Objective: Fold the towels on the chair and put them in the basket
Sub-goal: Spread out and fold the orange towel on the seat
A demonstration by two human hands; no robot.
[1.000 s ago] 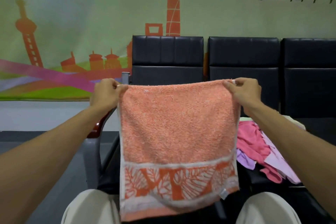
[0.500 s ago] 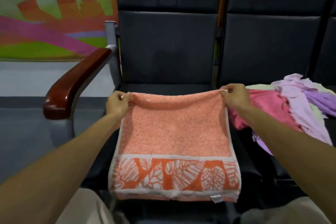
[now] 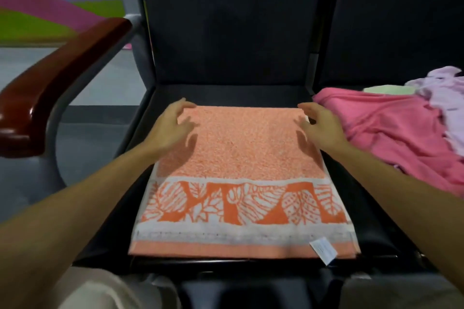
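Empty, fingers spread, the person's left hand [image 3: 173, 125] and right hand [image 3: 320, 124] are poised at the far corners of the orange towel [image 3: 241, 158]; contact is unclear. It lies flat on the black chair seat [image 3: 226, 93] at centre frame, leaf border toward the bottom. The next fold would likely go best with corners pinched, edges matched squarely, then smoothed. A pink towel [image 3: 391, 130] and lilac cloth [image 3: 444, 83] lie heaped at right; no basket is in view.

towel [image 3: 241, 148] on chair seat [image 3: 226, 94] | towel pile [image 3: 391, 128] right of it | armrest [image 3: 57, 78] left
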